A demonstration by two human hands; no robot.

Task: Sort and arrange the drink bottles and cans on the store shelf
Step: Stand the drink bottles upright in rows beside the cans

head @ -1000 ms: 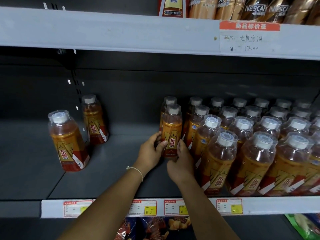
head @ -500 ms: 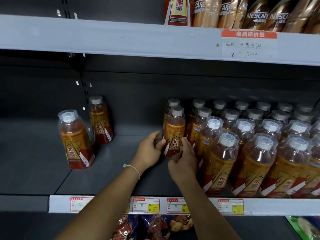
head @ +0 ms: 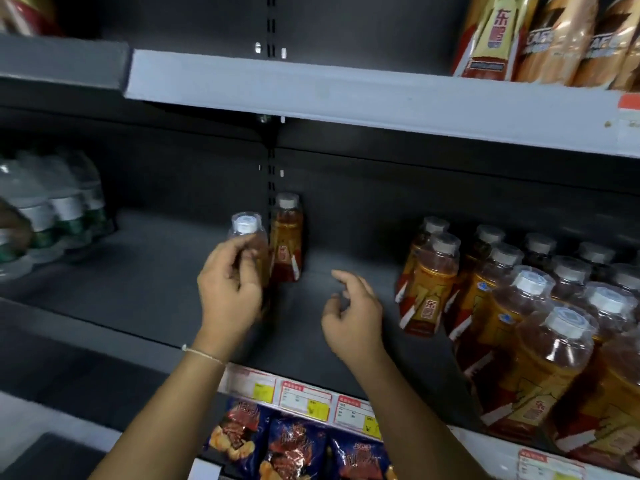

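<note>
- left hand (head: pixel 230 292): closed in a grip around the front stray bottle (head: pixel 250 244), fingers curled over its shoulder just under the white cap; the bottle stands upright, and whether its base touches the shelf (head: pixel 145 282) cannot be told, since the hand hides it.
- right hand (head: pixel 353 315): holds nothing, fingers loosely curled and spread, hovering over the bare stretch of shelf between the two groups; likely poised to help steady or receive a bottle.
- back stray bottle (head: pixel 286 239): upright against the rear wall, just behind and right of the held one, untouched.
- main bottle group (head: pixel 519 306): same amber drink with white caps, packed in rows on the right side of the shelf, labels mostly facing forward; its nearest-left bottle (head: pixel 431 285) stands at the edge of the gap.
- reading: the two strays sit well apart from the group, so the held one is probably being taken to join the rows; one more stray is left after it.
- clear bottles (head: pixel 52 209): blurred pack at far left, same shelf level.
- price tags (head: pixel 304 398): on the shelf's front rail.
- snack bags (head: pixel 294 448): on the level below.
- upper shelf (head: pixel 346 91): carries tall drink bottles (head: pixel 554 36) at right.
</note>
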